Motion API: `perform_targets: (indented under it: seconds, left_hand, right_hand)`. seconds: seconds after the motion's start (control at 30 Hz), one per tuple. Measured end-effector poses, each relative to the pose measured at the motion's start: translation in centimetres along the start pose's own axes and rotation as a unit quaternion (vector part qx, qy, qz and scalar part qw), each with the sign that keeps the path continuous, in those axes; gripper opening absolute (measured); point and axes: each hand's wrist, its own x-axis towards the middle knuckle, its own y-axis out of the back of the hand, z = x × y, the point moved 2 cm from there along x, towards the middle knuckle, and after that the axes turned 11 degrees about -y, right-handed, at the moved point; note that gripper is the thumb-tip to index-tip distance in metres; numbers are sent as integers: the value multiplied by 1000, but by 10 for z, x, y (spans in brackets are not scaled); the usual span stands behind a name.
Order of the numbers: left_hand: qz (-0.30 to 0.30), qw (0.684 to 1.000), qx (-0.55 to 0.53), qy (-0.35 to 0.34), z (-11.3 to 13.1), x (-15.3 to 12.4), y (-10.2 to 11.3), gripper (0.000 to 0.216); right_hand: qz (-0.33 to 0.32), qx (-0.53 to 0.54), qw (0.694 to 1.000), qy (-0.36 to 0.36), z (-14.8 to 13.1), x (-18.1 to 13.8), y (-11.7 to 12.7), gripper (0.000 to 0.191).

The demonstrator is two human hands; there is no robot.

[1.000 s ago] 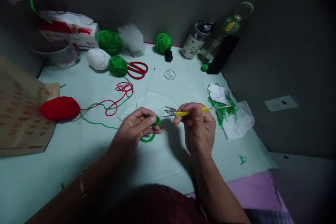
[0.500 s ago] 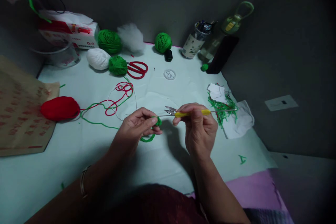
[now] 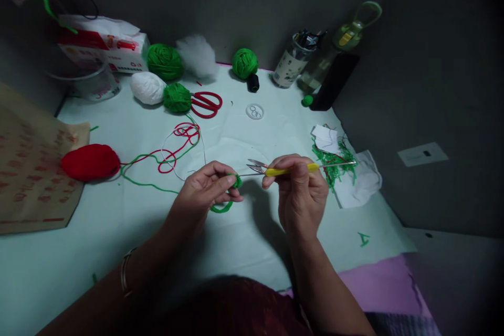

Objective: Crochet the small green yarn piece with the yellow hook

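My left hand point(image 3: 207, 186) is closed in a pinch on a small green crochet piece point(image 3: 237, 182), mostly covered by the fingers. A green yarn loop point(image 3: 222, 208) hangs beneath that hand. In my right hand point(image 3: 301, 197) lies a crochet hook point(image 3: 277, 171) with a yellow grip, held like a pen. Its thin metal end points left and reaches the green piece; whether it passes through a stitch I cannot tell. Small thread snips point(image 3: 256, 166) poke out of the same hand, blades leftward, their handles hidden in the palm.
Red yarn point(image 3: 90, 163) sits at left, its strands tangled with green and white. Red-handled scissors point(image 3: 207, 104) lie beside green yarn point(image 3: 177, 98). A small round dish point(image 3: 254, 112) holds rings. Green scraps point(image 3: 333, 163) lie right, below a pen cup point(image 3: 289, 68) and a bottle point(image 3: 315, 73).
My right hand has shifted slightly to the right with the crochet hook, showing a little more of its metal shaft. My left hand stays put on the green piece.
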Motion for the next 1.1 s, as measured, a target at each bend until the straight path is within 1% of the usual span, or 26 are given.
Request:
perform_targets:
  seconds: [0.33, 0.47, 0.57, 0.63, 0.73, 0.83, 0.93, 1.0, 1.1]
  left_hand:
    - [0, 1000, 1, 0, 0, 0, 1, 14]
    - [1, 1000, 2, 1, -1, 1, 1, 17]
    - [1, 1000, 4, 1, -2, 2, 2, 18]
    - [2, 1000, 9, -3, -2, 1, 2, 18]
    - [10, 1000, 17, -13, -4, 1, 4, 19]
    - [23, 999, 22, -25, -5, 1, 5, 18]
    - [29, 999, 10, -27, -4, 1, 4, 18]
    - [29, 999, -15, -19, -2, 1, 3, 18]
    - [16, 998, -61, 11, 0, 0, 0, 18]
  right_hand:
    - [-3, -6, 1000, 6, 1, -1, 0, 27]
    - [-2, -37, 999, 14, 1, -2, 0, 27]
    - [-7, -57, 997, 47, 0, -3, -1, 26]
    - [-9, -88, 992, 90, -2, -5, -1, 24]
    - [-26, -171, 969, 179, -7, -11, -1, 22]
    - [-54, -266, 925, 265, -11, -18, -2, 20]
    - [-79, -328, 886, 317, -10, -26, -4, 20]
    - [-78, -334, 875, 341, -7, -30, -5, 23]
    - [-69, -331, 873, 352, -1, -33, -6, 30]
